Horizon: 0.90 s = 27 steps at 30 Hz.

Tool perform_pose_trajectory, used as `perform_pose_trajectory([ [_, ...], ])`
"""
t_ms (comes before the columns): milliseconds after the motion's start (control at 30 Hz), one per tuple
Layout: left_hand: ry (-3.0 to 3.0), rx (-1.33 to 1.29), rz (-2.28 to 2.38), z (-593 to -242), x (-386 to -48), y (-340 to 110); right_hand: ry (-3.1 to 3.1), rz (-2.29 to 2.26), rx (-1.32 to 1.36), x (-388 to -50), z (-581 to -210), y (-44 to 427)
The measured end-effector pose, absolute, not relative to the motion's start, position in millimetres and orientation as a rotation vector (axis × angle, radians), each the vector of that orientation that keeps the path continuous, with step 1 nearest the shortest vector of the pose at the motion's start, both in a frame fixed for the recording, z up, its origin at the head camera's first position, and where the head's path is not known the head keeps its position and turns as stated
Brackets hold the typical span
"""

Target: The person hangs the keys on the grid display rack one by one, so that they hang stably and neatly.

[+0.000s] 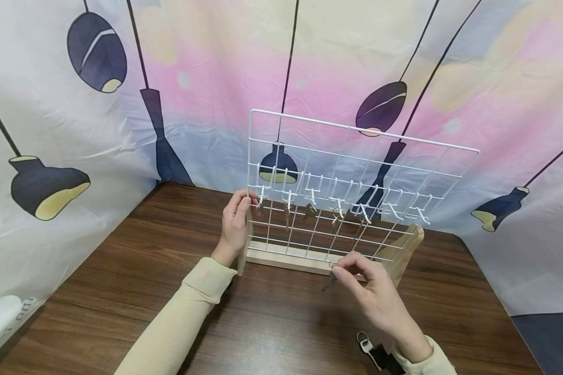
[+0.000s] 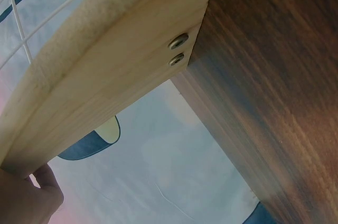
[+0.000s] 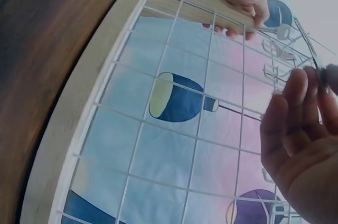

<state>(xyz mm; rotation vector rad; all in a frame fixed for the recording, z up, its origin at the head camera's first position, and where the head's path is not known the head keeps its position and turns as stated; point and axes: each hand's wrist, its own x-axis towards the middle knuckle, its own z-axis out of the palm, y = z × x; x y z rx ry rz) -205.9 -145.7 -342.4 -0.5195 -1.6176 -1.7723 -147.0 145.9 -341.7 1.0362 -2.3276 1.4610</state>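
Note:
A white wire grid rack (image 1: 365,125) with wooden sides and base stands on the table. My left hand (image 1: 236,221) grips the rack's left wooden side (image 2: 121,49), with fingers curled round its edge in the right wrist view. In front of the grid, my right hand (image 1: 380,297) pinches a key (image 1: 329,282) by its ring, apart from the hooks. The key (image 3: 306,36) looks thin and edge-on in the right wrist view. Several keys (image 1: 336,217) hang from the left and middle hooks. The two rightmost hooks (image 1: 420,214) hold nothing visible.
On the brown wooden table (image 1: 272,323), a key with a ring (image 1: 367,345) and a black piece (image 1: 387,359) lie by my right wrist. A lamp-patterned cloth (image 1: 216,78) hangs behind. At the lower left is a white object with lettering (image 1: 2,320).

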Motion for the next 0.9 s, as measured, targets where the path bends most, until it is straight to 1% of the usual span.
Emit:
perform_pose_trajectory([
  [233, -1.620, -0.519, -1.764, -344, -207, -146, -2.178, 1.548, 0.973, -148, -335, 148],
  [600, -1.588, -0.521, -1.795, -366, -226, -153, -2.119, 1.616, 0.912, -153, -330, 156],
  [900, -1.573, -0.550, -1.794, -367, -228, -154, -2.000, 1.645, 0.724, -156, -323, 160],
])
